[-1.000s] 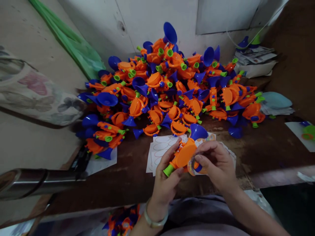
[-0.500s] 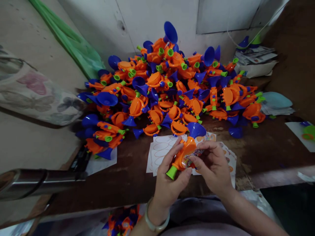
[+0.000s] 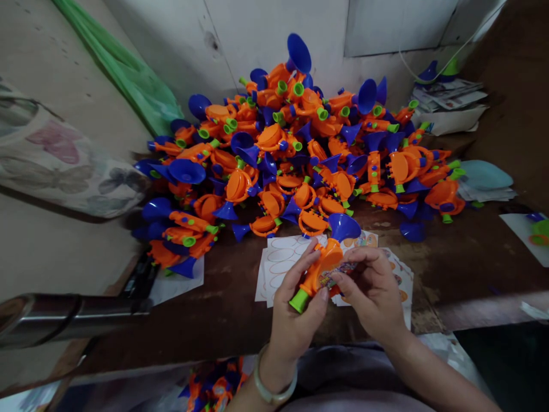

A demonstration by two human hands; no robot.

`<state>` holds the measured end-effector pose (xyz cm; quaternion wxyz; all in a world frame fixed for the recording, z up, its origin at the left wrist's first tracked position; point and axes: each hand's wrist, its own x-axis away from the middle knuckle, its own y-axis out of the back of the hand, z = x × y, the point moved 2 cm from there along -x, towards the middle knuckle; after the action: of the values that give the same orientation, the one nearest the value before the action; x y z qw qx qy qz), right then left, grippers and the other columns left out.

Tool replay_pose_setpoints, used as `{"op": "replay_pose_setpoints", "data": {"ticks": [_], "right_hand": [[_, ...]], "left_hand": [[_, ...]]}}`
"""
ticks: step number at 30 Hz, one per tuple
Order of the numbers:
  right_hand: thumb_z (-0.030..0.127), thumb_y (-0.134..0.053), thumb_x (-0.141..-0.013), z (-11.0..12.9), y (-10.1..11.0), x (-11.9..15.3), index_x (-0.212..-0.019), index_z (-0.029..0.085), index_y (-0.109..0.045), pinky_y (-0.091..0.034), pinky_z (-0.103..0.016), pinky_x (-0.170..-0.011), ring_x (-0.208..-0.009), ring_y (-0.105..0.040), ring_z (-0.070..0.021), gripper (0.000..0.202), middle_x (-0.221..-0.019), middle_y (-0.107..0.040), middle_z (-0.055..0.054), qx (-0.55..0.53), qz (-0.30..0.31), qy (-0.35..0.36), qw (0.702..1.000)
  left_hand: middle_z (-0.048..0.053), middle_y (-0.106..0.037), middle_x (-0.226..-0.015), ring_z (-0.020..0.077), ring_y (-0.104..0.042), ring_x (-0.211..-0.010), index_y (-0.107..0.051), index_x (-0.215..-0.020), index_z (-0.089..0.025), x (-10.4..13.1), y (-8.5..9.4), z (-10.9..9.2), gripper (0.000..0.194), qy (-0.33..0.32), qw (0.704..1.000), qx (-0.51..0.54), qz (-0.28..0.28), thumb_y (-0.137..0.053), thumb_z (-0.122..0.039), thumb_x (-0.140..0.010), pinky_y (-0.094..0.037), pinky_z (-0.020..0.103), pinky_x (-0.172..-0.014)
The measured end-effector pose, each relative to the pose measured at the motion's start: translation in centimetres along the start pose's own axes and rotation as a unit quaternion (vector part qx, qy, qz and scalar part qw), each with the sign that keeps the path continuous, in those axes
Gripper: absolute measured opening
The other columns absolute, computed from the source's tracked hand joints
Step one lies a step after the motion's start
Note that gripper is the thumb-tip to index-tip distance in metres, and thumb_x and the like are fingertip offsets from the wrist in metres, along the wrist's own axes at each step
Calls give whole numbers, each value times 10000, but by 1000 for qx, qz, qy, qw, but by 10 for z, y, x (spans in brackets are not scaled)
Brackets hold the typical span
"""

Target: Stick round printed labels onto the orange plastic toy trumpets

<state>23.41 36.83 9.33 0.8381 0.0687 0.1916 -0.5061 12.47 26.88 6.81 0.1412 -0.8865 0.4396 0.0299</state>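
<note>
An orange toy trumpet (image 3: 329,256) with a blue bell and a green mouthpiece is tilted above the desk. My left hand (image 3: 295,309) is wrapped round its body from the left, thumb below and fingers behind. My right hand (image 3: 374,286) pinches a colourful sticker (image 3: 333,274) at the trumpet's right side; part of the sticker lies against the orange body. Under the hands, white sticker sheets (image 3: 281,257) with oval outlines lie on the desk, and more printed sheets (image 3: 401,274) show to the right.
A large pile of similar toy trumpets (image 3: 270,137) stands against the wall. A metal flask (image 3: 72,315) juts in at the left. Stacked papers (image 3: 450,109) and a light blue dish (image 3: 486,174) are at the right. More trumpets (image 3: 218,386) lie below the desk edge (image 3: 171,360).
My left thumb has shifted slightly on the trumpet's lower side. The view has moved very little; both hands keep their hold.
</note>
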Motion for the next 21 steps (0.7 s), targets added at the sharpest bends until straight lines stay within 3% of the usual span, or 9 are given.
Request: {"op": "replay_pose_setpoints", "data": {"ticks": [8,14,21], "right_hand": [[99,-722,-931,-3,-2,0,-1067,303,-635,-572,-177,-719,-790,-665,-100,260,-917,-643,53,28,12,17,999],[148,-711,-957,-7,6,-6,-1000,285,-656,-529,-237,-757,-843,-629,-135,154,-920,-657,31,140,7,69,988],[179,-698,-975,-8,7,-8,-985,279,-646,-524,-280,-731,-821,-630,-161,113,-897,-664,26,177,16,67,982]], "left_hand": [[67,-649,-1571,272,-621,-1448,-757,-1354,-338,3,1,6,386,-7,1000,11,-14,-759,-249,-978,-538,346,-1173],[94,-612,-1605,324,-598,-1468,-744,-1375,-325,7,-2,6,401,-22,1000,5,-15,-758,-261,-979,-525,450,-1201],[63,-636,-1583,284,-601,-1465,-756,-1353,-347,6,-5,1,398,-47,999,-6,-16,-745,-212,-979,-524,376,-1195]]}}
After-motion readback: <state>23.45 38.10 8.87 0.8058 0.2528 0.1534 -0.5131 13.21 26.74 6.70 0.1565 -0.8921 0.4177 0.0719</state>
